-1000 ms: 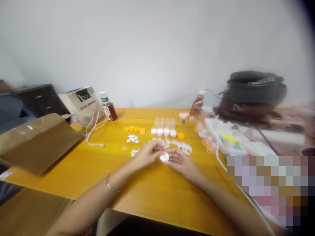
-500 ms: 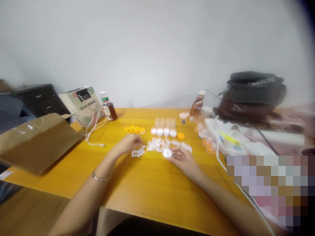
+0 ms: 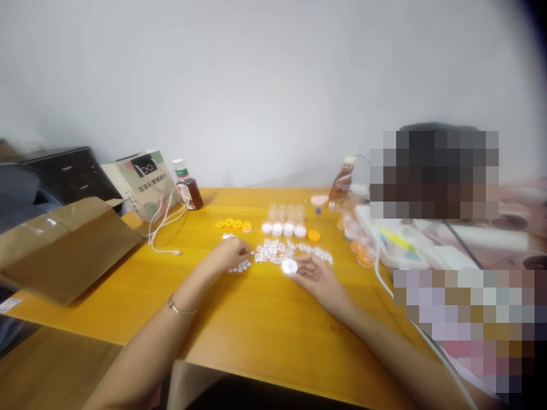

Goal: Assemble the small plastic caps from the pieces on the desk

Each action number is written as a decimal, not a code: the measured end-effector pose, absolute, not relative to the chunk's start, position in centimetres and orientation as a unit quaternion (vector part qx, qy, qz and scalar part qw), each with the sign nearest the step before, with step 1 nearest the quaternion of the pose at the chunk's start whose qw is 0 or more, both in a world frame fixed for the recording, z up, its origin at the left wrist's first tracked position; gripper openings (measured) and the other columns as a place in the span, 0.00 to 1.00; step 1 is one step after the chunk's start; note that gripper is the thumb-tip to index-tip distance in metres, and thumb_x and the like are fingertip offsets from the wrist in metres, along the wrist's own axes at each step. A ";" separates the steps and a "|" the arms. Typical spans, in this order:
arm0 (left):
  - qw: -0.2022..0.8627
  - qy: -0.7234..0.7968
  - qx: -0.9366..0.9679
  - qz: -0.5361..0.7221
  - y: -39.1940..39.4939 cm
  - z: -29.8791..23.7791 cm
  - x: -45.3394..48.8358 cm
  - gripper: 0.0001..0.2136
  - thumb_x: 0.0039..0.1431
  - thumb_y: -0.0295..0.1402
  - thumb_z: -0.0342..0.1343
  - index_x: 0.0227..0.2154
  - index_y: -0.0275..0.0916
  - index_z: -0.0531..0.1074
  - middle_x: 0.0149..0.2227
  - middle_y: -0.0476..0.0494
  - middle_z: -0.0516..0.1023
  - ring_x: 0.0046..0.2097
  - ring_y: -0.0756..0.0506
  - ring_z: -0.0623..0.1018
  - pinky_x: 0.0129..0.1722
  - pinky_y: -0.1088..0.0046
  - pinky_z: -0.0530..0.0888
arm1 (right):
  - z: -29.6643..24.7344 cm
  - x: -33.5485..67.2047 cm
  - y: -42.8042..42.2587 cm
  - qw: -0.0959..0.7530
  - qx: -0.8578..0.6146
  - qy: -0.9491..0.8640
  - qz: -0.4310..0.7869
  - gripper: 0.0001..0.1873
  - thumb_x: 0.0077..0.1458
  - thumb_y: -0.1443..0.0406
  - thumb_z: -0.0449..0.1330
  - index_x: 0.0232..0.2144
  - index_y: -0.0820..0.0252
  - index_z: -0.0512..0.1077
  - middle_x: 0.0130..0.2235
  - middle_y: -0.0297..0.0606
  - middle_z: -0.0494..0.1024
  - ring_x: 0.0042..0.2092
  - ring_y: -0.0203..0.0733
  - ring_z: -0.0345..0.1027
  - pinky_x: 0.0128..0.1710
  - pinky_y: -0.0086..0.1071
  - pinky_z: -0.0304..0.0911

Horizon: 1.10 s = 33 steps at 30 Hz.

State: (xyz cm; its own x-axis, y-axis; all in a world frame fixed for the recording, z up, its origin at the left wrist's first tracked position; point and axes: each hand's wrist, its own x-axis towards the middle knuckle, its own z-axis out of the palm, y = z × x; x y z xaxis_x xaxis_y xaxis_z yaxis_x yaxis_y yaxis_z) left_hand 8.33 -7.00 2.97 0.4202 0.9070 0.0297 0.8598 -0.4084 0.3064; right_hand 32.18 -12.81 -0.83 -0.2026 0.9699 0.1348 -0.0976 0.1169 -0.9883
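Observation:
My right hand [image 3: 315,275] grips a round white cap [image 3: 289,266] between thumb and fingers, just above the table. My left hand [image 3: 234,252] is closed, its fingertips pinched together over the small white discs [image 3: 240,267]; whatever they hold, if anything, is too small to make out. Between my hands lies a pile of white openwork pieces [image 3: 270,251], with smaller white rings [image 3: 314,250] to its right. Behind them are a row of white caps [image 3: 283,230], an orange cap [image 3: 314,236] and several yellow-orange rings [image 3: 233,224].
Clear cups [image 3: 287,213] stand behind the white caps. At left are a cardboard box [image 3: 68,250], a white cable [image 3: 164,250], a printed carton [image 3: 145,182] and a dark bottle [image 3: 188,191]. At right stand another bottle [image 3: 342,179] and a white power strip [image 3: 397,245].
My left hand has moved slightly right and down over the small discs, uncovering more white pieces behind it. My right hand stays nearly still with the white cap.

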 end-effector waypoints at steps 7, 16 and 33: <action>0.137 0.502 0.830 0.200 -8.3 4.0 9.8 0.06 0.48 0.29 0.52 0.24 0.35 0.73 0.25 0.46 0.75 0.28 0.50 0.71 0.30 0.76 0.64 | -0.6 32.1 -13.0 0.513 -0.390 -0.550 0.531 0.16 0.39 0.64 0.66 0.32 0.57 0.66 0.31 0.33 0.74 0.35 0.35 0.69 0.41 0.32 0.63; 0.278 0.362 0.830 0.320 -11.9 3.8 14.5 0.08 0.56 0.33 0.50 0.29 0.36 0.73 0.28 0.47 0.74 0.30 0.52 0.70 0.31 0.77 0.65 | -0.6 31.9 -13.2 0.523 -0.354 -0.547 0.550 0.15 0.41 0.65 0.66 0.31 0.56 0.64 0.32 0.31 0.75 0.35 0.34 0.69 0.40 0.30 0.63; 0.260 0.413 0.808 0.331 -11.7 2.8 15.0 0.05 0.52 0.31 0.53 0.27 0.36 0.72 0.26 0.48 0.72 0.28 0.52 0.68 0.29 0.76 0.64 | -0.8 31.8 -13.2 0.521 -0.364 -0.554 0.537 0.15 0.41 0.64 0.66 0.32 0.56 0.64 0.33 0.33 0.75 0.36 0.36 0.69 0.42 0.32 0.64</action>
State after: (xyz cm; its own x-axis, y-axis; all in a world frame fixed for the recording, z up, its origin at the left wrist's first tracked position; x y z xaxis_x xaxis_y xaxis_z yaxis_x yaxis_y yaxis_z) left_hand 15.00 -11.70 2.77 0.4397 0.8388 0.3210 0.4945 -0.5244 0.6932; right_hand 31.80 -13.18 -0.77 -0.1916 0.9635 0.1869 -0.1560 0.1581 -0.9750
